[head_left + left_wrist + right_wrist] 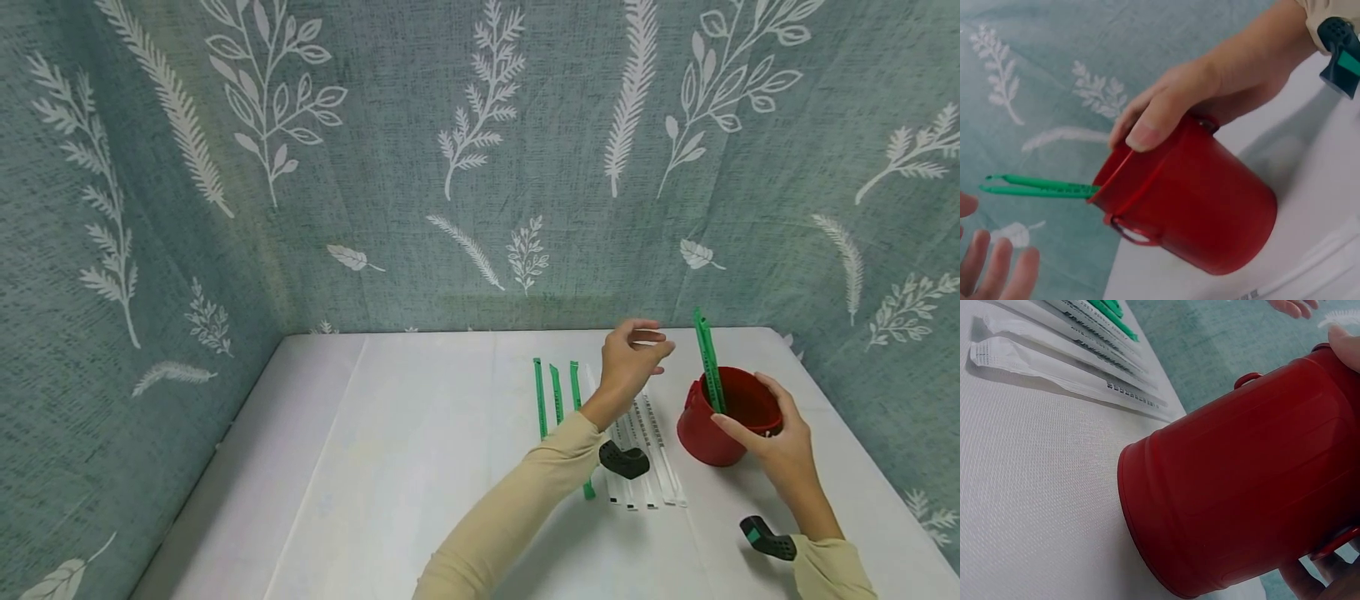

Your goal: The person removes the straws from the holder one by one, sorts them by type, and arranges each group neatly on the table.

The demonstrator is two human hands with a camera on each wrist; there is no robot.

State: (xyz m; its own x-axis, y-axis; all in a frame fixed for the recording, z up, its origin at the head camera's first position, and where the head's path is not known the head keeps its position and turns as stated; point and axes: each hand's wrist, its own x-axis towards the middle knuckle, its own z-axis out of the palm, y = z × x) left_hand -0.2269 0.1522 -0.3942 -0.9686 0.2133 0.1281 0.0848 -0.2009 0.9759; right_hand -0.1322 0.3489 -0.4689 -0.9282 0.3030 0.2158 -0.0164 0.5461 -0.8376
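A red bucket with small side loops is on the right of the white table, and my right hand grips it by the rim. In the left wrist view the right thumb lies over the bucket's edge. Two slim green wrapped straws lean inside against the left of the rim, their upper ends sticking out. To the left of the bucket, my left hand is raised above the table with loosely bent fingers, holding nothing. Its fingers also show near the straws' tips in the left wrist view.
Several green wrapped straws lie lengthwise on the table, partly hidden by the left sleeve. Beside them is a row of white wrapped straws with dark print. A leaf-patterned teal cloth hangs behind the table.
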